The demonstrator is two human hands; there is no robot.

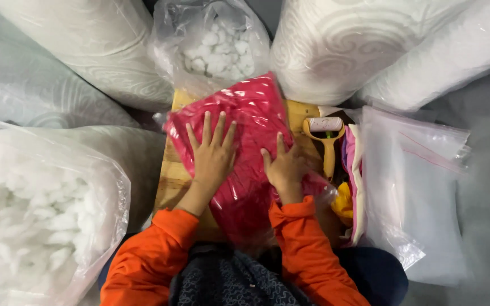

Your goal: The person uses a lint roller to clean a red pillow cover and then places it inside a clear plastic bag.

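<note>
A pink cushion sealed in a clear plastic bag (253, 107) lies on a small wooden board (172, 170) in front of me. My left hand (212, 154) rests flat on the bag with its fingers spread apart. My right hand (283, 167) presses on the bag's right side, its fingers curled a little against the plastic. Both sleeves are orange. Neither hand grips anything.
A yellow-handled lint roller (326, 136) lies right of the cushion. Clear zip bags (415, 192) are stacked at the right over coloured fabric (348, 164). Bags of white stuffing sit at the left (29, 209) and top (216, 48). Large white wrapped rolls (341, 45) surround the board.
</note>
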